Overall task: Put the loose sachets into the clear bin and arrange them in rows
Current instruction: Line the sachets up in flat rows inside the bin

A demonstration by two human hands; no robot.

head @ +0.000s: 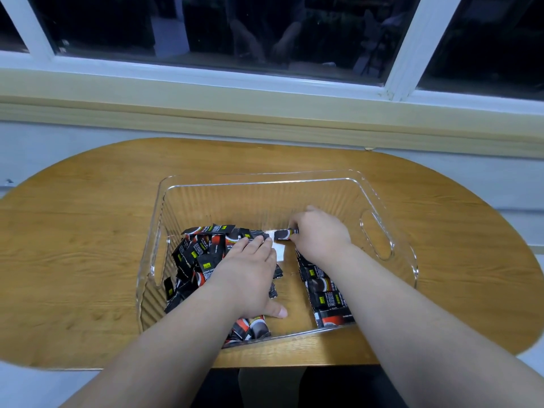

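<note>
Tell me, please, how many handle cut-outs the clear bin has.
2. One handle cut-out is in the clear bin's right end wall, right of the right hand; the other is in the left end wall, beside the loose sachets. None appears hidden.

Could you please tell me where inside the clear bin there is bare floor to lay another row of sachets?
Bare floor lies along the far wall of the clear bin, and between the row of sachets and the right wall. The left side is crowded with the loose pile under the left hand.
</note>
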